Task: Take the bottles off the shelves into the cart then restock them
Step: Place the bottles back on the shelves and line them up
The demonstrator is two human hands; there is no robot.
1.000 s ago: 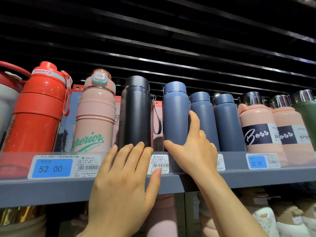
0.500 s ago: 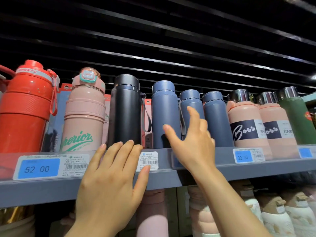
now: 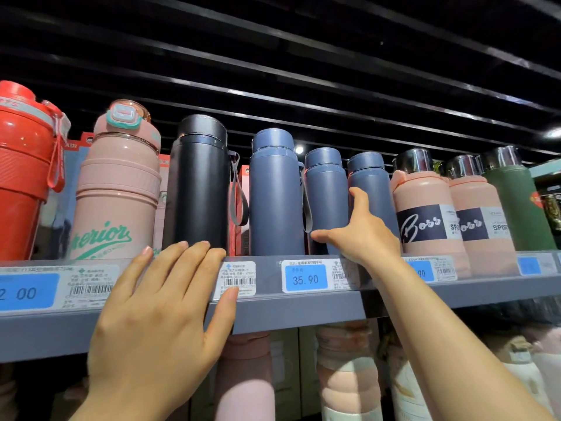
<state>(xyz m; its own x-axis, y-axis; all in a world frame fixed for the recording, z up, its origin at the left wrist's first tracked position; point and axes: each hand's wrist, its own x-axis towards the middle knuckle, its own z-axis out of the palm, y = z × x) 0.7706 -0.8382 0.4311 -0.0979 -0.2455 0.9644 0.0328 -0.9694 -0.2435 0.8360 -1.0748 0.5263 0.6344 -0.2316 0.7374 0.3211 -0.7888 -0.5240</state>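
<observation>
Shelf (image 3: pixel 303 311) edge braced by flat, open left hand (image 3: pixel 158 323) for balance; right hand (image 3: pixel 361 238) seemingly half-cupping middle blue bottle (image 3: pixel 324 196), still upright in its row, fingers hidden behind.

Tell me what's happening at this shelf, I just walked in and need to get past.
A person is working along a shelf of drinking bottles. Their left hand lies flat on the shelf's front edge below the black bottle, fingers straight. Their right hand reaches round the middle blue bottle, thumb on one side and index finger on the other, without a full grip. Every bottle stands upright on the shelf.
</observation>
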